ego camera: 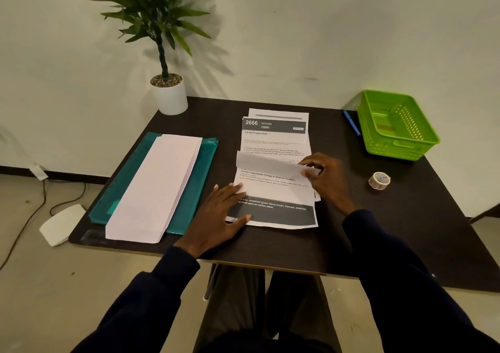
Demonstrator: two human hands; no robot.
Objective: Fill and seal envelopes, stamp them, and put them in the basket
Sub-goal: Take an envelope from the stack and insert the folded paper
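Note:
A stack of printed sheets (274, 141) lies in the middle of the dark table (311, 247). My left hand (219, 214) presses flat on the lower left of the top sheet. My right hand (323, 176) pinches a folded-over strip of that sheet (266, 163) at its right end. A pile of long white envelopes (157, 187) rests on a teal folder (201, 179) at the left. The green basket (397, 125) stands at the back right, and a roll of patterned tape (379, 180) lies in front of it.
A potted plant in a white pot (170, 95) stands at the table's back left corner. A blue pen (351, 122) lies beside the basket. On the floor at left are a white object (61, 224) and a cable. My legs show under the table's near edge.

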